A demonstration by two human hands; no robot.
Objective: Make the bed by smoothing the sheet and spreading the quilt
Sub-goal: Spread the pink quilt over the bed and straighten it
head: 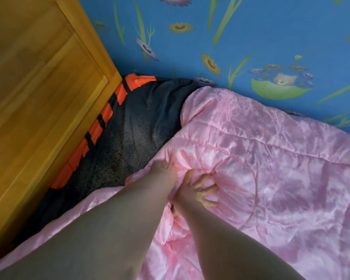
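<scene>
A shiny pink quilt covers most of the bed, from the lower left to the right edge of view. A dark grey sheet with an orange and black border shows bare at the bed's upper left corner. My left hand is closed on the quilt's edge where it meets the sheet. Close beside it my right hand grips a bunched fold of the quilt, fingers curled into the fabric. The quilt's far corner is folded back near the wall.
A wooden headboard or cabinet panel stands along the left of the bed. A blue wall with painted flowers and a bear runs along the bed's far side.
</scene>
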